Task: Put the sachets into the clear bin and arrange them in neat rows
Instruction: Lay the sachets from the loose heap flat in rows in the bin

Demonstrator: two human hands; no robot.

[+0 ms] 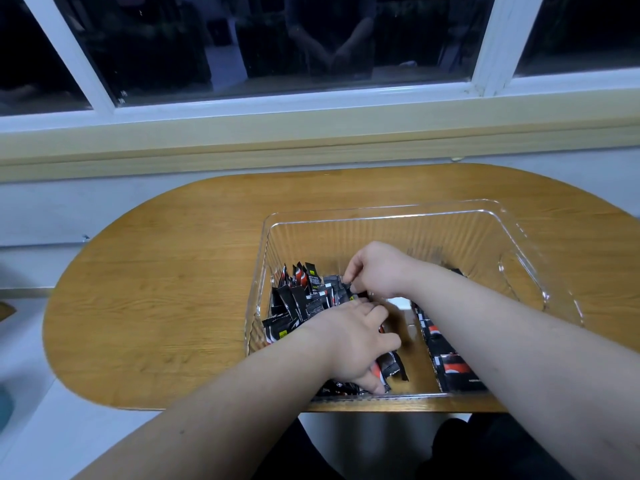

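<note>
A big clear plastic bin [398, 216] sits on the right part of a brown wooden tabletop [156, 289] with round ends. Lots of small black sachets [304, 299] with red and white marks are inside the bin. Some stand up in a messy bunch on the left side. Others lie in a flat row [446, 362] on the right side. The left hand [353, 344] is near the front wall, its grip curled round a bunch of sachets. The right hand [377, 268] is farther back, its grip pinching the top of a sachet. A dark window [277, 39] is behind the tabletop
</note>
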